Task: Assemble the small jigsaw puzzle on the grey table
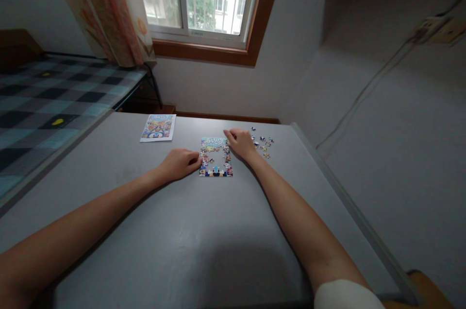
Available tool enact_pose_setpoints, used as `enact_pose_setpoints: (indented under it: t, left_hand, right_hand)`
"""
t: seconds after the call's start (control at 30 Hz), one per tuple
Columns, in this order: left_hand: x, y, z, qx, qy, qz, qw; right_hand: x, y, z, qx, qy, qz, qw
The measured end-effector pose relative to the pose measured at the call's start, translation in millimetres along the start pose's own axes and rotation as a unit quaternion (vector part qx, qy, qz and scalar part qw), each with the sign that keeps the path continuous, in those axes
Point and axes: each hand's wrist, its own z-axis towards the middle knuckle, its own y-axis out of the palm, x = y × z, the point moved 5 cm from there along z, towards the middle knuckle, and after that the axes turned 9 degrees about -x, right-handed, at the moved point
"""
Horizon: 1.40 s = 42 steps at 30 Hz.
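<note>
A small, partly assembled jigsaw puzzle point(215, 157) lies on the grey table point(204, 241). My left hand point(180, 163) rests at the puzzle's left edge, its fingers curled and touching the border. My right hand point(240, 143) is at the puzzle's upper right corner, with its fingers pinched down on the edge pieces; whether it holds a piece is too small to tell. Several loose puzzle pieces point(264, 145) are scattered just right of my right hand.
A printed reference picture point(158, 127) lies on the table to the far left of the puzzle. A bed with a checked cover point(43, 105) stands on the left. Window and curtain are at the back; a wall runs along the table's right edge.
</note>
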Motion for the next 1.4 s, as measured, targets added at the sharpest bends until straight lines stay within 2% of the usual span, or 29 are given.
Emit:
enact_pose_setpoints:
  t: [0.1,0.23,0.43,0.6,0.8,0.93,1.17,1.3,1.4]
  left_hand:
    - [0.6,-0.1,0.0,-0.005,-0.005,0.001,1.0]
    - [0.3,0.9,-0.3,-0.003,-0.005,0.005,1.0]
    - [-0.3,2.3,-0.1,-0.004,-0.002,0.012,1.0]
    - [0.4,0.6,0.1,-0.004,-0.003,0.012,1.0]
    - [-0.3,1.2,-0.3,-0.002,0.001,0.007,1.0]
    - [0.7,0.0,-0.2,-0.005,-0.002,0.001,1.0]
    - [2.9,-1.4,-0.3,-0.009,-0.004,0.004,1.0]
    - [1.7,-0.5,-0.4,-0.008,-0.006,0.004,1.0]
    - [0.1,0.6,-0.2,-0.006,-0.007,0.007,1.0]
  right_hand:
    - [7.6,-11.8,8.1,0.01,0.012,0.097,0.995]
    - [27.0,-42.9,16.3,0.051,0.033,0.176,0.982]
    - [67.7,-85.2,10.2,0.091,0.114,0.107,0.984]
    - [100.1,-96.4,-4.8,0.113,0.187,-0.002,0.976]
    - [130.0,-87.4,-14.5,0.049,0.258,-0.034,0.964]
    - [137.8,-80.7,-15.2,0.012,0.266,-0.049,0.963]
    - [127.0,-76.4,-12.8,-0.066,0.22,-0.019,0.973]
    - [118.8,-79.1,-14.1,-0.153,0.208,-0.003,0.966]
    - [116.3,-81.6,-14.8,-0.194,0.21,-0.015,0.958]
